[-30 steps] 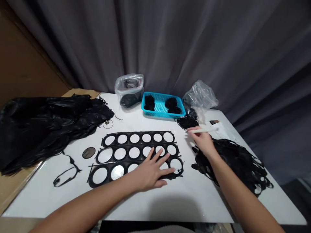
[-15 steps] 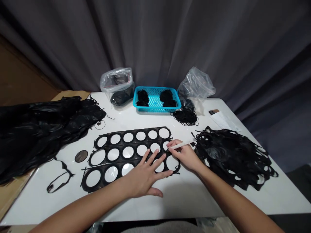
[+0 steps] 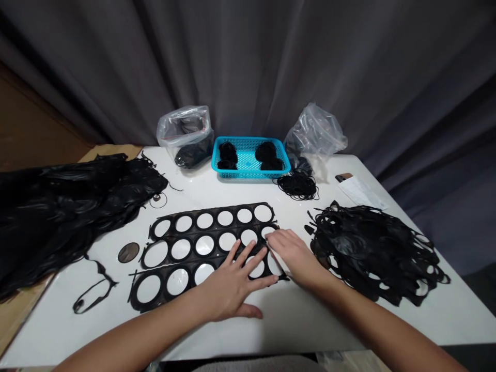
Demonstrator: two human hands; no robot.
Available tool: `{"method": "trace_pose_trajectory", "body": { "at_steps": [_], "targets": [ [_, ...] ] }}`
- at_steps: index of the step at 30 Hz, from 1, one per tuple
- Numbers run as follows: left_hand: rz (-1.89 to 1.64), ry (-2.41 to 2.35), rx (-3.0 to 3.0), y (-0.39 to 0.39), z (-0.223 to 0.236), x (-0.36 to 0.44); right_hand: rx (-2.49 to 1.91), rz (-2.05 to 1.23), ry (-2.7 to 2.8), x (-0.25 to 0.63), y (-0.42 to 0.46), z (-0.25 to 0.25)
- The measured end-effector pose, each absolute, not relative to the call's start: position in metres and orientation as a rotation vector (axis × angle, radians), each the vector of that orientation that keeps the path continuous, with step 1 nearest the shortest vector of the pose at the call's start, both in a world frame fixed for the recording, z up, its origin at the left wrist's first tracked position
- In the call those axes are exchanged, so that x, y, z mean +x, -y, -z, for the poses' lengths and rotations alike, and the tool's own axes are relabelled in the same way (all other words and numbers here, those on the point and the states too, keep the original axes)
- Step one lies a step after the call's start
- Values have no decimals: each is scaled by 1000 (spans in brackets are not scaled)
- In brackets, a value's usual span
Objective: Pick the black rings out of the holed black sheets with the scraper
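Note:
A thin black sheet (image 3: pixel 196 261) with rows of large round holes lies flat on the white table. My left hand (image 3: pixel 232 287) rests on its lower right part, fingers spread and pressing down. At the sheet's right edge, my right hand (image 3: pixel 292 253) is closed around a slim white pen-shaped tool (image 3: pixel 279 262). The tool slants under the palm, and its tip is hidden by my fingers. Right of that hand spreads a pile of black cut-out sheet scraps (image 3: pixel 372 253).
A blue basket (image 3: pixel 251 174) with black bundles stands at the back between two clear plastic bags (image 3: pixel 184 126) (image 3: pixel 318 129). Black rings (image 3: pixel 297 186) lie before it. Black sheeting (image 3: pixel 77 206) covers the left side, near a dark disc (image 3: pixel 128 252) and a loose strip (image 3: pixel 101 294).
My right hand has come left and down from near the black rings onto the sheet's right edge, and the tool has swung to a steeper slant. My left hand stays on the sheet.

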State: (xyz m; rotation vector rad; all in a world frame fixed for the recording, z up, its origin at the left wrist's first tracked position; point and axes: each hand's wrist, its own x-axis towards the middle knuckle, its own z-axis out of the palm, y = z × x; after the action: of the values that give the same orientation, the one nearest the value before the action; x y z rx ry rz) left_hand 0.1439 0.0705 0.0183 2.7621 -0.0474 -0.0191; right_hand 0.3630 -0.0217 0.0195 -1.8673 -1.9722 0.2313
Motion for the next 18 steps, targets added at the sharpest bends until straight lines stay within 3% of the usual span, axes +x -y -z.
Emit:
{"method": "trace_pose_trajectory", "body": {
  "at_steps": [4, 7, 12, 18],
  "targets": [
    [61, 58, 2761, -70, -21, 145, -2248, 160, 1658, 414, -2, -29],
    [74, 64, 2757, -70, -23, 144, -2394, 273, 1397, 451, -17, -37],
    [18, 40, 2715, -78, -25, 142, -2111, -245, 1275, 440, -31, -38],
    [-265, -569, 2832, -97, -9, 141, -1705, -759, 1368, 370, -52, -17]
  ]
}}
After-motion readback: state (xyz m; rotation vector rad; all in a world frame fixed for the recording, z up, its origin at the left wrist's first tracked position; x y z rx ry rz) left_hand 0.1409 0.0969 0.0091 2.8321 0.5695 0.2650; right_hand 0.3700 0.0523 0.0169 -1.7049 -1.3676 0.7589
